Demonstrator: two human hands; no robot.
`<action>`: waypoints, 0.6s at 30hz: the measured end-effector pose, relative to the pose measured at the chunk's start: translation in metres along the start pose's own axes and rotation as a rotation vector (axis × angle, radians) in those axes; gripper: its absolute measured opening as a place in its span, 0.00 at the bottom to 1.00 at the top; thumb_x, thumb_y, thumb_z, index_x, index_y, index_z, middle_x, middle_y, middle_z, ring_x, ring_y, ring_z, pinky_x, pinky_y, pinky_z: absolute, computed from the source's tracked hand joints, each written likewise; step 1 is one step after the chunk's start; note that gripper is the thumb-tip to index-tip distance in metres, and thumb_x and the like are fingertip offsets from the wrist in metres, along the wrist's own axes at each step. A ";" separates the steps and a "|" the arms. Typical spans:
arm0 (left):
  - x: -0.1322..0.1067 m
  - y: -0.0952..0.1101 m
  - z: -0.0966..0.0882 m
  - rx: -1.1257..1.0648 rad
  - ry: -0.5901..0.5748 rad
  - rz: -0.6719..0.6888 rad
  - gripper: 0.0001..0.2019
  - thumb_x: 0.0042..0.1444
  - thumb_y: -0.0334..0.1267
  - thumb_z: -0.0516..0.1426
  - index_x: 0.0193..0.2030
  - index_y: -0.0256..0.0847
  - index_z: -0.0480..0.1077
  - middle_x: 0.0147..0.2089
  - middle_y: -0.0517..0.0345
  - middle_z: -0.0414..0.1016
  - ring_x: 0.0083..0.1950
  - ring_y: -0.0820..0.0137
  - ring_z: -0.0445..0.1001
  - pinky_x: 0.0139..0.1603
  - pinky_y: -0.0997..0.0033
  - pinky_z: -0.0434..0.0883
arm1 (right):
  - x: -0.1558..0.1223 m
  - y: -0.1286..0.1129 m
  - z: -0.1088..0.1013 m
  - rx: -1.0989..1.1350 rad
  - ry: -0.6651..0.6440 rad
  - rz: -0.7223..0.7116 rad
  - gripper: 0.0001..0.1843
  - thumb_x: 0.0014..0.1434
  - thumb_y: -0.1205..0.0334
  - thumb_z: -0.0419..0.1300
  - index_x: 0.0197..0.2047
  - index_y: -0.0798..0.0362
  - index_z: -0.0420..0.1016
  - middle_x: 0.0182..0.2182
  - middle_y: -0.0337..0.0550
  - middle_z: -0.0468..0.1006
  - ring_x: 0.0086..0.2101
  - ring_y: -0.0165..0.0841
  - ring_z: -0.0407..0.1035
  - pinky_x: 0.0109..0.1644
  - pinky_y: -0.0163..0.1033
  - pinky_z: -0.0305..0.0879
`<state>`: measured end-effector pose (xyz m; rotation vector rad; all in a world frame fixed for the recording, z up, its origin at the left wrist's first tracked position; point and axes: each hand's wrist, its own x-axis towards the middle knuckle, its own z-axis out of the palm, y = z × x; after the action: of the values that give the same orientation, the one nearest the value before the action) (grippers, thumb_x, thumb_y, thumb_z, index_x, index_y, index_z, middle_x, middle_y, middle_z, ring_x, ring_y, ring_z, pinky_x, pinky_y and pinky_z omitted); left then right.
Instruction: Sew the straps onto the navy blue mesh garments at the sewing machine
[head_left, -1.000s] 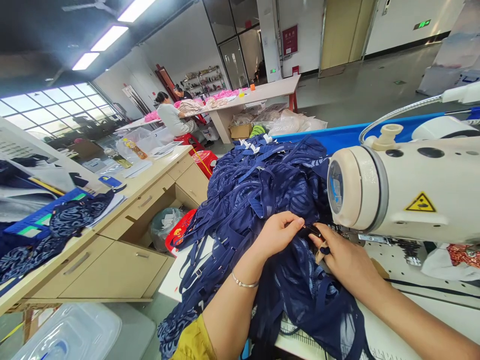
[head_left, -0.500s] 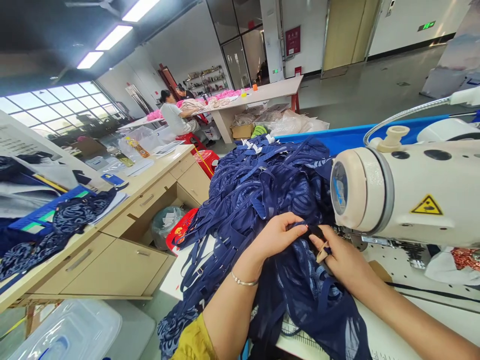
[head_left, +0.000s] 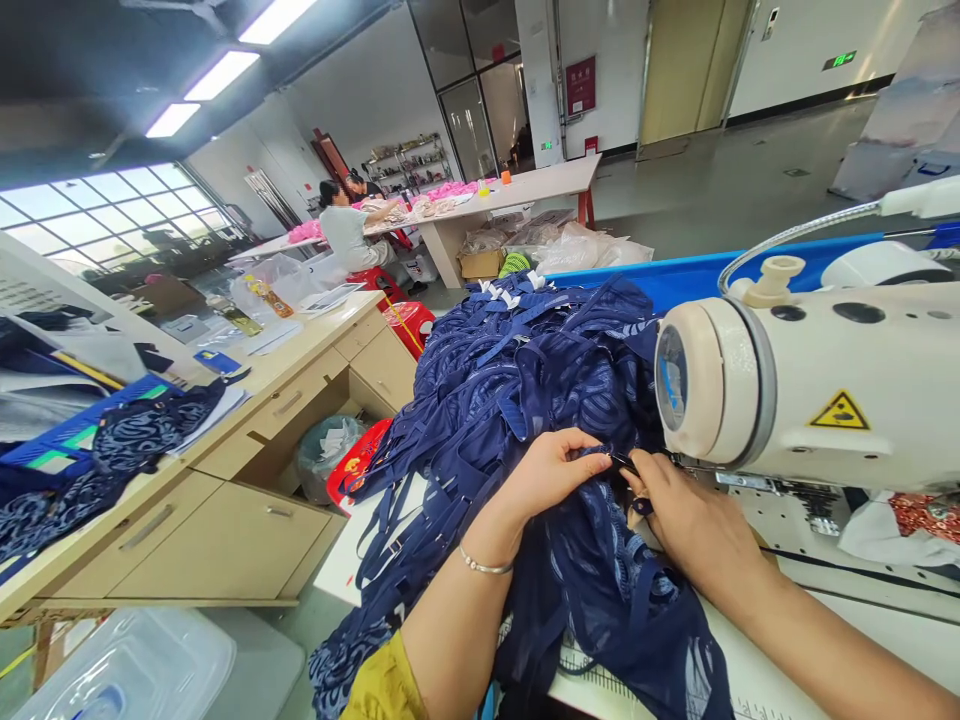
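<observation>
A big heap of navy blue patterned fabric with straps (head_left: 517, 370) lies on the white sewing table (head_left: 757, 690), left of a cream sewing machine (head_left: 817, 380). My left hand (head_left: 551, 470) pinches a navy strap at the heap's near edge, a thin bracelet on its wrist. My right hand (head_left: 694, 520) grips the same strap close under the machine's head, fingers curled. The two hands almost touch. More navy fabric (head_left: 622, 610) hangs over my lap below them.
A beige desk with drawers (head_left: 247, 500) stands to the left, with papers, blue trays and navy fabric on it. A clear plastic bin (head_left: 127, 670) sits on the floor. A person sits at a far white table (head_left: 517, 185). Red baskets (head_left: 409, 320) stand between.
My hands have shifted slightly along the strap beside the machine head; the view wobbled a little. Nothing else has moved.
</observation>
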<state>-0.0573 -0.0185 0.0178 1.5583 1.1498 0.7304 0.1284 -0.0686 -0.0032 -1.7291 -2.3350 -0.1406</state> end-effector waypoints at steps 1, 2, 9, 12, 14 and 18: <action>0.000 0.000 0.000 -0.002 0.004 -0.006 0.09 0.54 0.40 0.63 0.36 0.35 0.77 0.35 0.57 0.77 0.36 0.70 0.71 0.41 0.72 0.66 | -0.001 0.000 0.001 -0.056 -0.006 -0.012 0.06 0.67 0.61 0.57 0.46 0.50 0.72 0.34 0.40 0.78 0.31 0.37 0.77 0.23 0.37 0.57; 0.000 0.001 0.000 -0.004 0.004 -0.011 0.09 0.54 0.40 0.63 0.36 0.35 0.77 0.35 0.58 0.76 0.36 0.71 0.71 0.40 0.73 0.66 | -0.001 0.000 0.001 -0.117 -0.008 -0.027 0.06 0.66 0.62 0.57 0.46 0.50 0.72 0.34 0.40 0.78 0.31 0.36 0.77 0.23 0.37 0.57; 0.001 0.002 0.001 -0.008 -0.001 -0.018 0.10 0.53 0.41 0.64 0.36 0.35 0.77 0.35 0.57 0.76 0.37 0.70 0.71 0.40 0.73 0.67 | -0.002 -0.001 0.003 -0.222 0.055 -0.069 0.12 0.62 0.70 0.59 0.49 0.52 0.73 0.31 0.39 0.76 0.30 0.35 0.76 0.24 0.37 0.62; 0.002 0.000 0.001 0.035 0.005 0.002 0.08 0.54 0.39 0.63 0.35 0.35 0.78 0.35 0.57 0.77 0.37 0.70 0.71 0.39 0.73 0.66 | -0.002 -0.001 0.003 -0.220 0.030 -0.078 0.13 0.62 0.70 0.59 0.50 0.53 0.73 0.31 0.39 0.75 0.30 0.36 0.77 0.25 0.38 0.64; 0.002 -0.001 0.001 0.062 -0.005 0.017 0.08 0.54 0.39 0.63 0.35 0.35 0.78 0.35 0.57 0.77 0.36 0.70 0.71 0.39 0.74 0.66 | -0.002 -0.001 0.002 -0.208 0.011 -0.084 0.13 0.62 0.70 0.59 0.51 0.54 0.73 0.32 0.40 0.75 0.31 0.36 0.77 0.25 0.38 0.65; 0.001 0.000 0.000 0.081 -0.020 0.032 0.09 0.55 0.39 0.62 0.36 0.34 0.78 0.35 0.57 0.76 0.36 0.71 0.70 0.39 0.74 0.66 | -0.002 0.002 -0.002 -0.107 -0.020 -0.075 0.15 0.63 0.71 0.57 0.53 0.54 0.71 0.33 0.40 0.77 0.31 0.37 0.77 0.25 0.39 0.62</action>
<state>-0.0572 -0.0173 0.0174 1.6518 1.1545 0.6950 0.1309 -0.0704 -0.0022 -1.6982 -2.4496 -0.2662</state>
